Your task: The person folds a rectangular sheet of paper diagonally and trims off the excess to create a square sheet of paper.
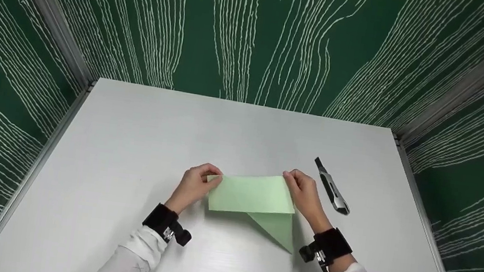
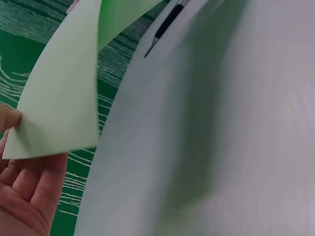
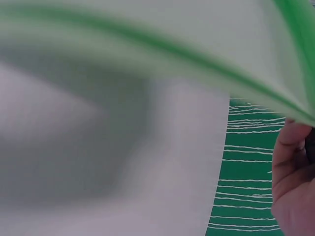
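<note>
A light green sheet of paper (image 1: 253, 195) is held up over the white table, folded so that a triangular flap (image 1: 276, 230) hangs below its right half. My left hand (image 1: 197, 183) pinches the upper left corner between thumb and fingers. At the upper right corner, my right hand (image 1: 306, 192) pinches the paper the same way. The left wrist view shows the thumb on top of the paper (image 2: 64, 88) with the fingers behind it. Close to the camera in the right wrist view, the paper (image 3: 123, 42) is blurred, and its edge runs to the right fingers.
A grey and black utility knife (image 1: 332, 185) lies on the white table (image 1: 169, 127) to the right of my right hand. Green walls (image 1: 191, 56) with white wavy lines stand behind the table and at both sides, with metal posts (image 1: 60, 16) at the corners.
</note>
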The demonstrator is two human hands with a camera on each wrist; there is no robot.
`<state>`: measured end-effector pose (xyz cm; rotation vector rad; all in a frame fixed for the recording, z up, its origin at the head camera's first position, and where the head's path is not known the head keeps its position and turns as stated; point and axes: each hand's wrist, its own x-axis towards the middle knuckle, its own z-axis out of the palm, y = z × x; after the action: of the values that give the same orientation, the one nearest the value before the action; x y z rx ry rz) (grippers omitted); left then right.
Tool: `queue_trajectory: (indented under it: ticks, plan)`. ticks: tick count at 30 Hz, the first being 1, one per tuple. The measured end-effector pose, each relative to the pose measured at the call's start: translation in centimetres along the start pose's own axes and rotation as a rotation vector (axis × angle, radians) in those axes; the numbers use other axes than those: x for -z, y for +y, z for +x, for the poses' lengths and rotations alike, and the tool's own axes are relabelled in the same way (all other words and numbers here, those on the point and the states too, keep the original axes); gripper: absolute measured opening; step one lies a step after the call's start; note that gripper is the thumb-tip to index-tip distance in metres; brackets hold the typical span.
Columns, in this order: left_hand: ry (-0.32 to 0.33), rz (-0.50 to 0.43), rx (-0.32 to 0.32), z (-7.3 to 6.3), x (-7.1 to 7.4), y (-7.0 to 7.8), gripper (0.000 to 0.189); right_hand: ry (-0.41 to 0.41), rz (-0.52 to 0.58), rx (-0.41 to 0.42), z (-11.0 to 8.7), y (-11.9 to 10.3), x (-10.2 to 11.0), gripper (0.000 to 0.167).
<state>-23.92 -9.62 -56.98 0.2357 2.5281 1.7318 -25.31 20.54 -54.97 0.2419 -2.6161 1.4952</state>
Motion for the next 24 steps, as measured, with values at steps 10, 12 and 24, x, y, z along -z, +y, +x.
queue_trajectory:
  ticks: [10, 12, 24]
  plan:
    - [-0.323, 0.166, -0.084, 0.4, -1.6, 1.4, 0.025, -0.048, -0.088, 0.174, -0.2, -1.6, -1.0, 0.023]
    - [-0.29, 0.147, -0.081, 0.4, -2.0, 1.3, 0.022, -0.05, -0.095, 0.188, -0.2, -1.7, -1.0, 0.023]
    - [-0.133, 0.162, -0.135, 0.3, -2.1, 1.2, 0.022, -0.122, -0.226, 0.245, -0.1, -2.2, -0.3, 0.018]
